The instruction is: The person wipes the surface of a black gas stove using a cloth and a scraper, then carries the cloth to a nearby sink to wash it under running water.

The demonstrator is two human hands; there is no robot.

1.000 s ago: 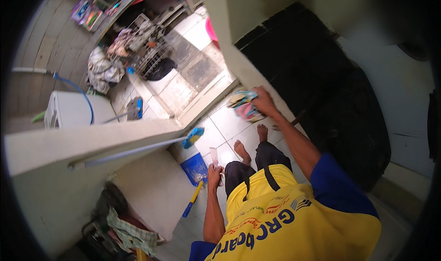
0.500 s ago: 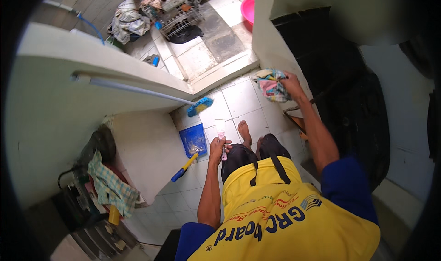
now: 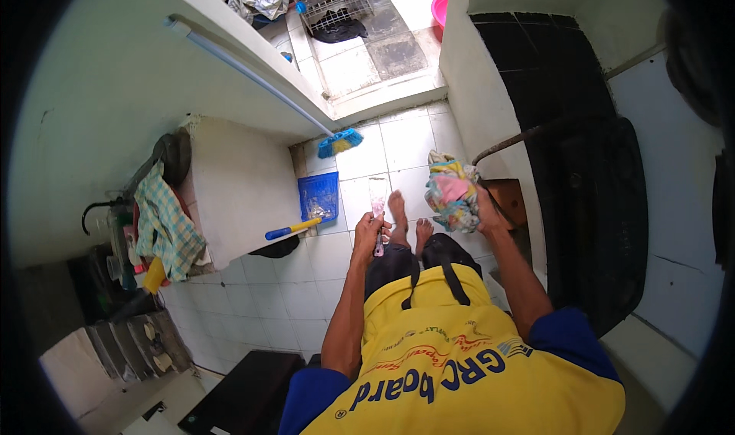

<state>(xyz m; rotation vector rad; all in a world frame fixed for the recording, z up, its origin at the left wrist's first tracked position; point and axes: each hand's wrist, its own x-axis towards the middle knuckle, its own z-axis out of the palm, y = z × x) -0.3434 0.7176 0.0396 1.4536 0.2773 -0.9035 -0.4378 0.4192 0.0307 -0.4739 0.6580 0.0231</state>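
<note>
In front of my knees, my left hand [image 3: 367, 232] is closed around the pink handle of a scraper [image 3: 378, 198]. The scraper's flat, pale blade points away from me over the floor tiles. My right hand [image 3: 491, 211] grips a crumpled multicoloured cloth [image 3: 452, 192] with pink, yellow and blue patches, held off to the right above the floor. Left of the scraper, a blue dustpan [image 3: 328, 184] with a yellow and blue handle has pale debris in it. A blue broom [image 3: 341, 142] leans against the left wall with its bristles on the tiles.
A raised sill [image 3: 390, 101] leads to a wash area with a wire rack [image 3: 337, 6] and a pink basin [image 3: 439, 8]. On the left is a counter block [image 3: 237, 190] with a checked cloth [image 3: 164, 221]. A black stove top [image 3: 597, 205] and a brown box [image 3: 509, 199] stand right.
My right hand has brought the cloth lower and nearer to me. My left hand keeps hold of the scraper. The view has shifted, showing more of the floor behind on the left.
</note>
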